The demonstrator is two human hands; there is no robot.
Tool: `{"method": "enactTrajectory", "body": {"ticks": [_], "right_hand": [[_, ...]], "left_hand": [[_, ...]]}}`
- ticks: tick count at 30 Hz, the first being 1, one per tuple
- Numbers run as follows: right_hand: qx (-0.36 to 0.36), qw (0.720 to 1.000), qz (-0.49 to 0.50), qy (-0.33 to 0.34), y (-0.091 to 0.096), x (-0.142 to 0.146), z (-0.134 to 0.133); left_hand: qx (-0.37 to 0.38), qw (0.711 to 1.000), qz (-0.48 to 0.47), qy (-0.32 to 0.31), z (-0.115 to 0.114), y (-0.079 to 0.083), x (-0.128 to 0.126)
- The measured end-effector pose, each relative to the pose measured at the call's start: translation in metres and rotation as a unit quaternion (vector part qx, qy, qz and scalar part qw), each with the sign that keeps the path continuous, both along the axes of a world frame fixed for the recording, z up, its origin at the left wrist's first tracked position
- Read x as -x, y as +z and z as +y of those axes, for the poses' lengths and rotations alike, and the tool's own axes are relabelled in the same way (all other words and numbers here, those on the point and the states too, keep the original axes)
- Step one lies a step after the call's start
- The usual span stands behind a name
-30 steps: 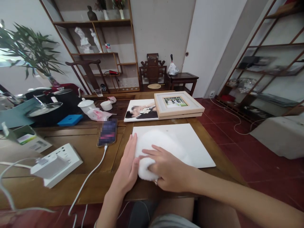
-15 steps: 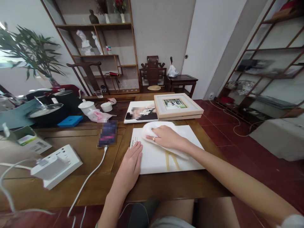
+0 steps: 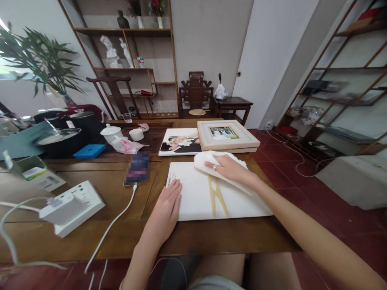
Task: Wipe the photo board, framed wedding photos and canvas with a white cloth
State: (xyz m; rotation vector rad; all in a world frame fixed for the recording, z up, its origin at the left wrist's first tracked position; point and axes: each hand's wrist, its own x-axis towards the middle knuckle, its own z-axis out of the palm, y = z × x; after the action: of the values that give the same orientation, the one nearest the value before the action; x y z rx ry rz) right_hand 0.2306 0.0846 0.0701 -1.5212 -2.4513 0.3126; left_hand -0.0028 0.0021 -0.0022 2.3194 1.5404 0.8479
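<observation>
A white photo panel lies flat at the table's front edge, a yellow A-shaped piece on its upper face. My left hand rests flat on the panel's left edge, fingers stretched out, below a small printed label. My right hand grips a bunched white cloth and presses it on the panel's far right part. The cloth covers the top of the yellow piece and the panel's far right corner.
Behind the panel lie a photo print and stacked wooden picture frames. To the left are a phone on a white cable, a power strip, a blue block, a lidded white cup and dark pots.
My right hand has slid the cloth to the right across the panel, uncovering more of the yellow piece. My left hand stays on the panel's left edge.
</observation>
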Motion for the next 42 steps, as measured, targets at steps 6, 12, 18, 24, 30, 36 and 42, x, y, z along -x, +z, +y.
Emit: {"method": "enactTrajectory", "body": {"ticks": [6, 12, 18, 24, 30, 36, 42], "right_hand": [[-0.001, 0.996, 0.021, -0.081, -0.019, -0.060, -0.029], [-0.117, 0.993, -0.034, 0.006, -0.043, -0.071, -0.037], [-0.166, 0.984, -0.038, 0.047, -0.050, -0.071, -0.014], [-0.156, 0.984, -0.050, 0.065, -0.048, -0.068, -0.028], [-0.128, 0.987, -0.044, 0.092, -0.044, -0.064, -0.070], [-0.103, 0.987, -0.029, 0.120, -0.039, -0.067, -0.117], [-0.090, 0.983, 0.007, 0.163, -0.035, -0.082, -0.129]], "left_hand": [[0.001, 1.000, -0.005, 0.005, 0.000, 0.000, -0.001], [0.002, 1.000, 0.000, 0.014, -0.001, 0.000, -0.002], [-0.001, 1.000, 0.002, 0.008, 0.001, 0.000, -0.001], [-0.018, 1.000, -0.012, 0.008, 0.003, -0.003, 0.000], [-0.017, 0.999, -0.025, 0.009, 0.003, -0.004, -0.001], [-0.019, 0.999, -0.028, 0.010, 0.003, -0.004, -0.001], [-0.019, 1.000, -0.022, 0.009, 0.002, -0.003, -0.002]]}}
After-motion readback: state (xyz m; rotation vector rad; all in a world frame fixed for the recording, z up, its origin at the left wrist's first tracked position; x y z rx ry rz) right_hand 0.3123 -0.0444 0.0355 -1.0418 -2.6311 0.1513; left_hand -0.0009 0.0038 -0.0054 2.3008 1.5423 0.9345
